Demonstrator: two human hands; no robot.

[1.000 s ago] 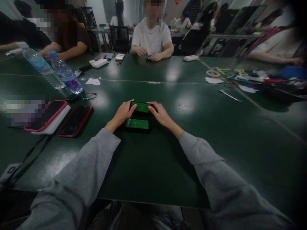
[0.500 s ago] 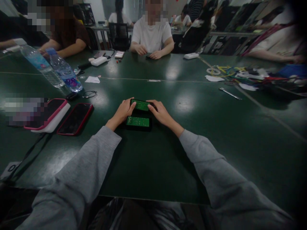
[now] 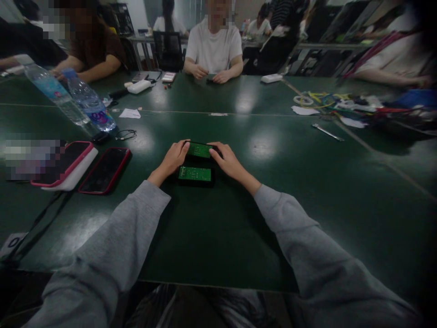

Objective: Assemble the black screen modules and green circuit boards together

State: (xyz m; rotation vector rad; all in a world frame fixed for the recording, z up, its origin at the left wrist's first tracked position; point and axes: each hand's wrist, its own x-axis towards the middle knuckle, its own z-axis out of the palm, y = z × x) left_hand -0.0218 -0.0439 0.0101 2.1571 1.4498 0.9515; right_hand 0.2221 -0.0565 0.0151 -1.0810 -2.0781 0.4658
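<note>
Little has moved: both hands stay on the far circuit board (image 3: pixel 200 150) mid-table, left hand (image 3: pixel 174 157) and right hand (image 3: pixel 226 160) pinching its ends. A second board (image 3: pixel 195 174) lies just nearer.

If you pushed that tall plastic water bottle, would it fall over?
Probably. The clear plastic water bottle with the blue cap stands tall and narrow, so a push near the top would likely tip it. It then might roll on the smooth dark green table, being round.
</note>
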